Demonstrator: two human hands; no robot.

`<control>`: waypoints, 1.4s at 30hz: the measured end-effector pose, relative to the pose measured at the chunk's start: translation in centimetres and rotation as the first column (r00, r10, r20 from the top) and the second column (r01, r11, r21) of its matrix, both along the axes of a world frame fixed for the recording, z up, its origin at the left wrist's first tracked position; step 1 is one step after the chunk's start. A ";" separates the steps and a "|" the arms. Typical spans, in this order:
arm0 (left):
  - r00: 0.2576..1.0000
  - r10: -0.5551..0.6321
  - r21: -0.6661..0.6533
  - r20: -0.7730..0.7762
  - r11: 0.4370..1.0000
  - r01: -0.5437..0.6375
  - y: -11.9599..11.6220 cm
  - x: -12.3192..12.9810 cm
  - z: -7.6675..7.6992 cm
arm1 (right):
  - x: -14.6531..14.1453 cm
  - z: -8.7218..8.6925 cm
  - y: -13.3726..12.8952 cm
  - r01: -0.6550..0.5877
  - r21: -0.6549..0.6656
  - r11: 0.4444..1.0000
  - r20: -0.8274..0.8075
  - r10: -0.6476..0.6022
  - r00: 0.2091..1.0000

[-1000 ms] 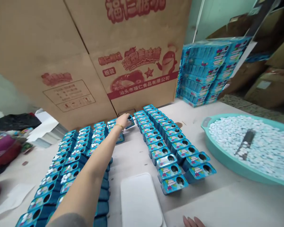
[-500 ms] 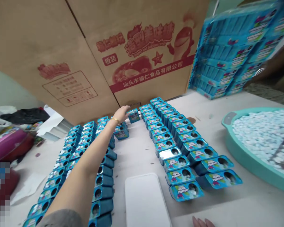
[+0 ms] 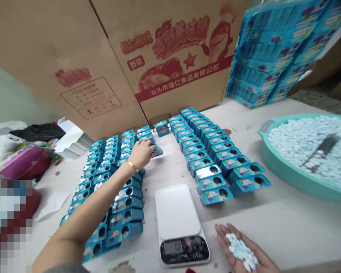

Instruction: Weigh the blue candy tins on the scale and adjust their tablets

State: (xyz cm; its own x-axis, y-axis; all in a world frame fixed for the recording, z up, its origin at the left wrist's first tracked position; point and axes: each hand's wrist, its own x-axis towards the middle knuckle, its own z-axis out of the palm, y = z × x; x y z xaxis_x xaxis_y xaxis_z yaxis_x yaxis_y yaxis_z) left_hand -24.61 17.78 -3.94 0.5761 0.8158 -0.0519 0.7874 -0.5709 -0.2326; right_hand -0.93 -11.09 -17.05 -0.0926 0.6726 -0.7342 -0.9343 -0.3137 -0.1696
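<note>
My left hand (image 3: 142, 153) is closed on a blue container (image 3: 156, 151) at the near end of the short row left of centre; part of that container is hidden by the fingers. At the bottom right my right hand (image 3: 241, 248) is palm up and cupped, holding a small heap of white and pale blue candies (image 3: 241, 251). Between the hands lies a white kitchen scale (image 3: 177, 212) with a dark display panel. Rows of blue containers (image 3: 207, 183) with round openings stand to the right of the scale, and more rows (image 3: 127, 203) stand to its left.
A turquoise basin (image 3: 290, 170) full of candies, with a dark scoop (image 3: 322, 149) in it, stands at the right. Large cardboard boxes (image 3: 170, 94) line the back. Wrapped blue packs (image 3: 261, 72) are stacked at the back right. White cartons (image 3: 74, 142) and bags sit at the left.
My left hand has moved nearer and closed on a container. My right hand has risen into fuller view, showing the candies. The camera view has shifted, revealing the scale's display.
</note>
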 end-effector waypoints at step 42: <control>0.515 0.324 -0.326 0.794 0.941 -0.089 -21.6 -1.7 -5.8 | -3.6 5.5 -1.6 -0.024 -0.049 0.999 -0.031 0.023 0.999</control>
